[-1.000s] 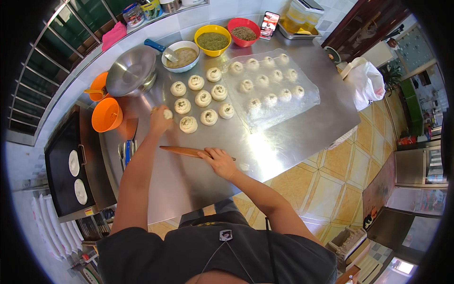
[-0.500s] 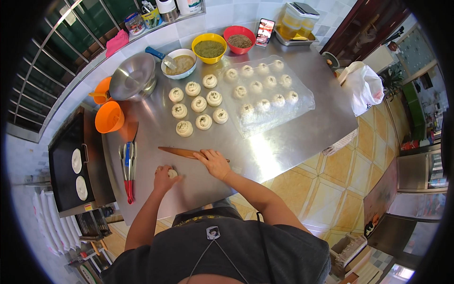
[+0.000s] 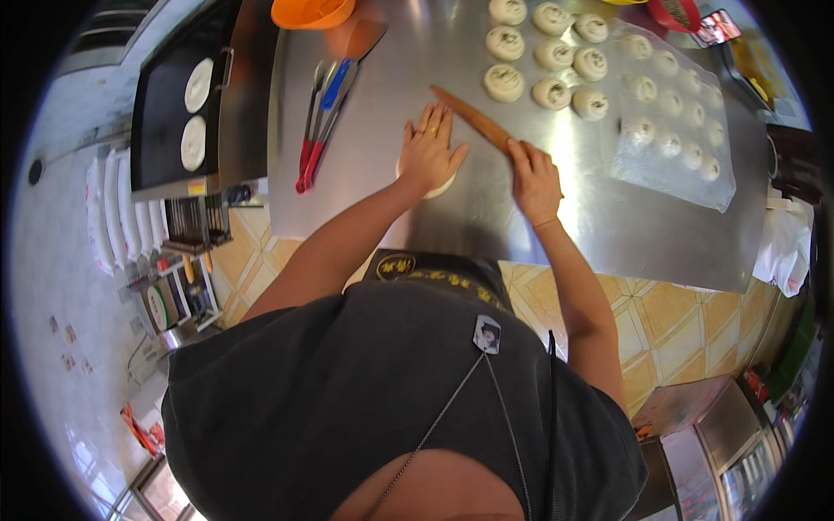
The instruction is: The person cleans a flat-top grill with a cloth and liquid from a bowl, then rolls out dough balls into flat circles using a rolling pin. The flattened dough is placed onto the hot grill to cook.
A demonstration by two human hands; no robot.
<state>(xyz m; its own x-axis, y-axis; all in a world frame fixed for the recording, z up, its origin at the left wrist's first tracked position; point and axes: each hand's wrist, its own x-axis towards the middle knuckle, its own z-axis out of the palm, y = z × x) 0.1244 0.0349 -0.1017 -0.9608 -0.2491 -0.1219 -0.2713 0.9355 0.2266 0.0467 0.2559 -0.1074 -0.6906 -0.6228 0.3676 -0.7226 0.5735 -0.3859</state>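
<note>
Left hand point(image 3: 425, 156) newly flat on dough point(image 3: 441, 188), right grip point(image 3: 535, 181) closed over diagonal rolling pin point(image 3: 474, 120), tip far-left.

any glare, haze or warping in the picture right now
Head view: a bright glare streak on the steel table beside the right hand; head view: haze where the clear plastic sheet covers dough pieces; head view: fisheye bending toward the rim, with black corners.
</note>
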